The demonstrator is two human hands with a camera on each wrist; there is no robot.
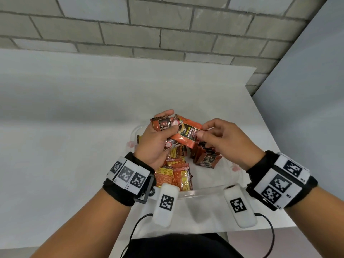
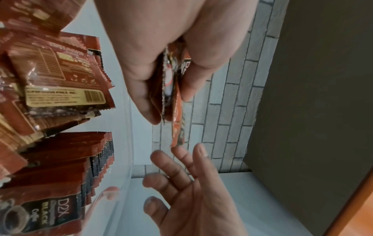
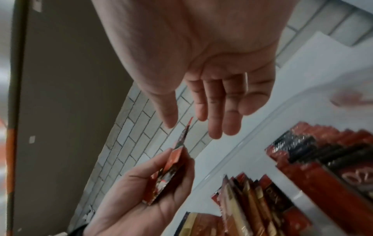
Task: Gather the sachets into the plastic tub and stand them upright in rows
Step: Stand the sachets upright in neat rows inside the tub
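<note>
My left hand (image 1: 167, 121) holds a small stack of orange-and-black coffee sachets (image 1: 184, 133) above the clear plastic tub (image 1: 202, 191). Its thumb lies on top and its fingers curl underneath. My right hand (image 1: 202, 130) reaches in from the right with thumb and forefinger at the end of the top sachet. In the right wrist view the sachet tip (image 3: 188, 126) lies between those fingertips with a gap. Inside the tub, a row of upright sachets (image 1: 206, 155) stands on the right and a loose pile (image 1: 176, 174) lies on the left.
The tub sits on a white table (image 1: 74, 146) near its front edge. The table's right edge (image 1: 275, 146) runs close beside the tub. A grey brick wall (image 1: 167, 30) stands behind, and a grey panel (image 1: 307, 90) rises on the right.
</note>
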